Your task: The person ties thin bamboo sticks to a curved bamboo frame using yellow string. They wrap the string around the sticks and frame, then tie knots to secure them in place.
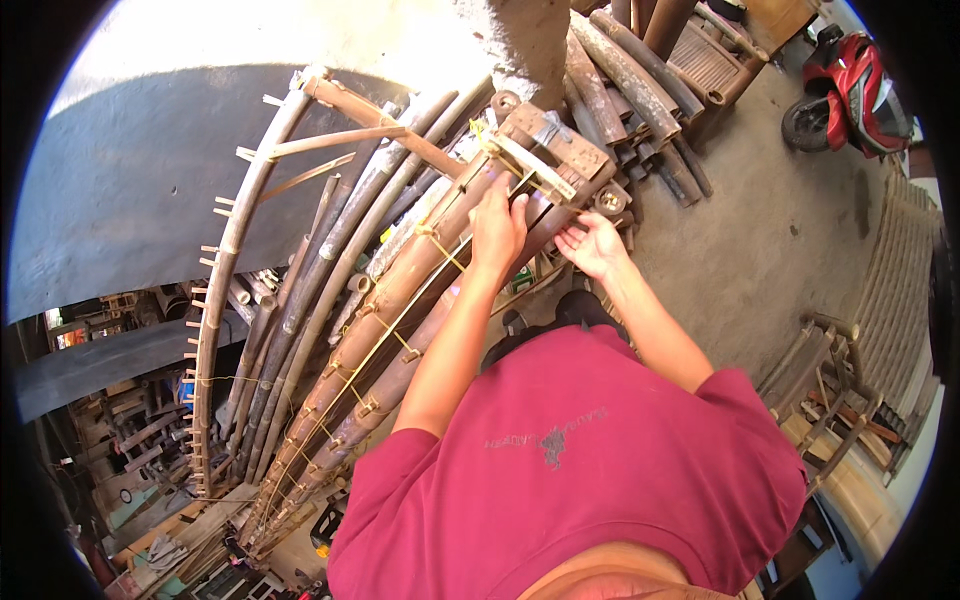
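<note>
Two long brown bamboo poles (pixel 395 290) run side by side up to a wooden block (pixel 560 150). Thin yellowish cord (pixel 352 383) stretches along them and is looped round short pegs. A pale wooden crosspiece (pixel 535 167) lies over the poles' upper end. My left hand (pixel 497 232) rests over the poles just below this crosspiece, its thumb and fingers bent round something thin that I cannot make out. Close to the lower right side of the block, my right hand (pixel 592 246) has curled fingers at the pole's end; what they grip is too small to tell.
To the left stands a curved bamboo frame (pixel 232 235) with many pegs. Loose bamboo poles (pixel 330 260) lean beside it. More cut bamboo (pixel 620 75) is piled beyond the block. A red motorbike (pixel 862 95) stands at the far right, near slatted bamboo (pixel 885 270).
</note>
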`<control>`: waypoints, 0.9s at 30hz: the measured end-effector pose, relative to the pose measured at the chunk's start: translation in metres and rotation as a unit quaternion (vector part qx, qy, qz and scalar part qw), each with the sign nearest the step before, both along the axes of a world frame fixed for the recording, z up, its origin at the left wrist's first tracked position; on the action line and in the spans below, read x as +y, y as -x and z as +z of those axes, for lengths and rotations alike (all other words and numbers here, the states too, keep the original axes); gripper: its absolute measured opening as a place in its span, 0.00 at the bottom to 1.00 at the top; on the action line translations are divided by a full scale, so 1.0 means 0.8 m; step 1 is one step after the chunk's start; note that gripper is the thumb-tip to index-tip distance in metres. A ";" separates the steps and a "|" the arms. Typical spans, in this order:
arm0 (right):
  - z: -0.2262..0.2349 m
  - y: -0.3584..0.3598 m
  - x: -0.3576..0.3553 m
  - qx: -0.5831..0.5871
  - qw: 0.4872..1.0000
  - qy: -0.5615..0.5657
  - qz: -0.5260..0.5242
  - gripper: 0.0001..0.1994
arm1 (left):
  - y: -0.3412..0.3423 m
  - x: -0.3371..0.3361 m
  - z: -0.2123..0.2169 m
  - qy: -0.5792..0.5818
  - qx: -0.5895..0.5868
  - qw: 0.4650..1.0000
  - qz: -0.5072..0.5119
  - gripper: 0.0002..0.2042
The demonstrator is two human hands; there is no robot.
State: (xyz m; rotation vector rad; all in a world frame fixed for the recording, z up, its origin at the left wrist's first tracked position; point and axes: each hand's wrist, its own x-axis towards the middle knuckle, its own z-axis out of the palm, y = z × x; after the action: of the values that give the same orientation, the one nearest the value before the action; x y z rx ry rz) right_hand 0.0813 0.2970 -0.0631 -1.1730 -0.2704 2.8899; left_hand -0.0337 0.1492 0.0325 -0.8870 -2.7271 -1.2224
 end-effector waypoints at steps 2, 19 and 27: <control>0.065 -0.003 -0.001 -0.058 0.991 0.043 -0.114 0.20 | 0.014 0.016 -0.019 0.030 -0.082 0.996 0.025 0.15; 0.153 0.286 0.025 0.302 0.416 -0.691 0.508 0.22 | 0.012 0.056 -0.026 0.060 -0.105 0.989 0.086 0.16; 0.079 -0.009 0.071 0.365 0.357 -0.720 0.470 0.22 | 0.008 0.055 -0.024 0.067 -0.065 0.990 0.108 0.13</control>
State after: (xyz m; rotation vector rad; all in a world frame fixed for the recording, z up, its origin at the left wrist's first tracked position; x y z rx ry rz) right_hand 0.0884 0.3535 -0.0002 0.8498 -2.9852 1.3975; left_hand -0.0404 0.1930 0.0135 -0.5190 -2.9416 -1.1036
